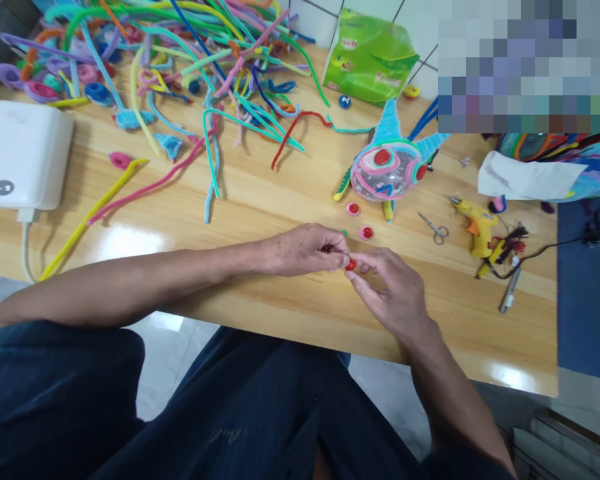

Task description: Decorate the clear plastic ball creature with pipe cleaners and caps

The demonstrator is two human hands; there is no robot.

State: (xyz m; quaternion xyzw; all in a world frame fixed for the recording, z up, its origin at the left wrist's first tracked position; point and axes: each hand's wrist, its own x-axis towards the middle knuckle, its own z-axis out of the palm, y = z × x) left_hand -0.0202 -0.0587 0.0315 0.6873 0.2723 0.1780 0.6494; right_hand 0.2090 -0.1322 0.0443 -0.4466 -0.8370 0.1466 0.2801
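Near the table's front edge, a small red coil is pinched between both hands. My left hand comes from the left with its fingers closed on the coil's left side. From the right, my right hand holds the same coil between thumb and fingertips. Just beyond them lie two pink-rimmed red discs, one nearer and one farther. Behind these stands a round figure with pink outlines, red eyes and light blue pointed ears.
Fuzzy colored stems are heaped at the back left. A white box with a cable stands at the left. Small scissors, a yellow glue gun and a pen lie right. A green bag is behind.
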